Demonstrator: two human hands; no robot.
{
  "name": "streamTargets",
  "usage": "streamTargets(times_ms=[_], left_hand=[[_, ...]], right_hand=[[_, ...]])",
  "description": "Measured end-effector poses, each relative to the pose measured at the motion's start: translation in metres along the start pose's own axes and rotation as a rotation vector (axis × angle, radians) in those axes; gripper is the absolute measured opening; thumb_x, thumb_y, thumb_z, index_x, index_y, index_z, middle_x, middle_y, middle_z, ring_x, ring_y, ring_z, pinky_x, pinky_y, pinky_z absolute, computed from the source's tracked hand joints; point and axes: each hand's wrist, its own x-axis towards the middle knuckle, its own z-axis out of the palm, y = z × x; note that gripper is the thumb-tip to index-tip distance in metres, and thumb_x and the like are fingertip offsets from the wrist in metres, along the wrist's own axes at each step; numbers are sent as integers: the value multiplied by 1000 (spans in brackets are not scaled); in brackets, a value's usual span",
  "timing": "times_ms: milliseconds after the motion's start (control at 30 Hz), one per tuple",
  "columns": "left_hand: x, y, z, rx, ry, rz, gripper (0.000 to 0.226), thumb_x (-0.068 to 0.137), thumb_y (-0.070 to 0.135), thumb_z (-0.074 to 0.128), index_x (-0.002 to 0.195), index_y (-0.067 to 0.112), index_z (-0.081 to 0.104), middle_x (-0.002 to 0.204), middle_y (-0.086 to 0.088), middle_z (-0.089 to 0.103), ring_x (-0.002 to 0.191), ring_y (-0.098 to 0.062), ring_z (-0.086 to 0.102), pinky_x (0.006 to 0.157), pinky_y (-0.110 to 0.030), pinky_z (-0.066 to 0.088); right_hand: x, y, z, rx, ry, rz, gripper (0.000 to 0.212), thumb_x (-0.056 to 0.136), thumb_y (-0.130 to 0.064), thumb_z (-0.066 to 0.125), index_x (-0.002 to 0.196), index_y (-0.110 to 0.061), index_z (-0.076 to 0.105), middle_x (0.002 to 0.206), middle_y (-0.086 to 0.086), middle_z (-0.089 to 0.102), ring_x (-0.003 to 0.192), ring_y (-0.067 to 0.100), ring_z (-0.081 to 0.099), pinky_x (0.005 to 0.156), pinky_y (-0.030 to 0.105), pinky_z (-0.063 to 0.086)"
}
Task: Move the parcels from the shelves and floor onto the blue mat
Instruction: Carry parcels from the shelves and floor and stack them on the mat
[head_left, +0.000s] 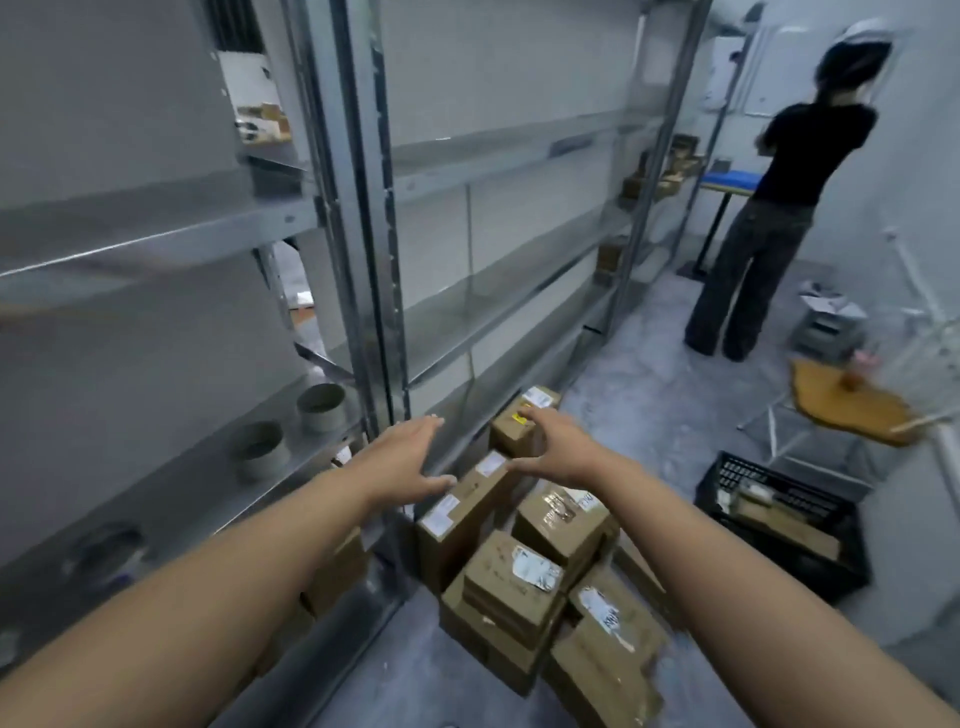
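Note:
Several brown cardboard parcels with white labels lie piled on the grey floor beside the metal shelving (498, 296). A long parcel (462, 512) leans near the shelf post, and a small parcel (514, 434) sits at the far end of the pile. My left hand (410, 460) is stretched out with straight fingers just left of the long parcel, holding nothing. My right hand (558, 449) reaches out, fingers spread over the small parcel, gripping nothing. The blue mat (727, 180) lies on a table at the far right end of the aisle.
A person in black (779, 208) stands by the blue mat table. A black crate (789, 525) sits on the floor to the right, with a yellow stool (852, 400) behind it. Grey round tins (319, 408) stand on a low shelf at left. More parcels (670, 169) sit on far shelves.

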Motion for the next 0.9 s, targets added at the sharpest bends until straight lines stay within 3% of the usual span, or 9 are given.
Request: streamTargets(times_ms=[200,367,433,533,700,800,900], left_hand=[[138,16,47,-102,-124,56,87,81,55,67,150,22,26,154,0,35,141,-20,34,113,-38,32],[215,11,107,-166,-259,63,80,82,52,68,146,23,30,148,0,42,133,-19,42,106,-35,39],[241,1,145,-196,-332,31,81,84,53,65,149,25,25,152,-1,37,137,-20,38,109,-39,39],[283,-20,217,-265,-382,-57,78,84,52,65,148,24,30,151,-1,39,136,-20,39,109,-39,39],[323,-73,365,-260,-498,-175,77,85,47,67,145,13,33,148,-8,40,133,-25,41,106,-33,35],[324,-114,449,-257,-568,-261,73,83,45,70,141,13,37,143,-9,44,131,-26,43,107,-37,37],[321,-153,518,-235,-604,-350,71,80,45,73,133,9,42,135,-11,48,125,-27,47,105,-46,42]], right_hand=[[64,88,-14,50,18,218,85,79,-44,75,149,-18,34,153,5,37,139,22,36,112,32,29],[109,151,19,198,-21,371,80,81,-39,76,147,-17,37,150,4,40,137,19,38,110,26,31],[128,179,50,278,10,440,74,82,-41,73,145,-17,41,147,3,44,133,17,41,102,21,32],[162,229,112,340,21,519,72,84,-46,69,145,-19,41,146,3,44,130,21,45,108,35,39],[204,327,241,290,-140,610,75,88,-45,66,147,-14,33,148,9,41,131,27,45,107,37,40],[222,381,318,258,-221,709,69,90,-43,63,143,-8,36,143,16,47,127,34,49,104,42,44],[227,423,383,237,-286,829,67,89,-47,63,135,-1,45,139,19,50,125,34,51,98,36,44]])
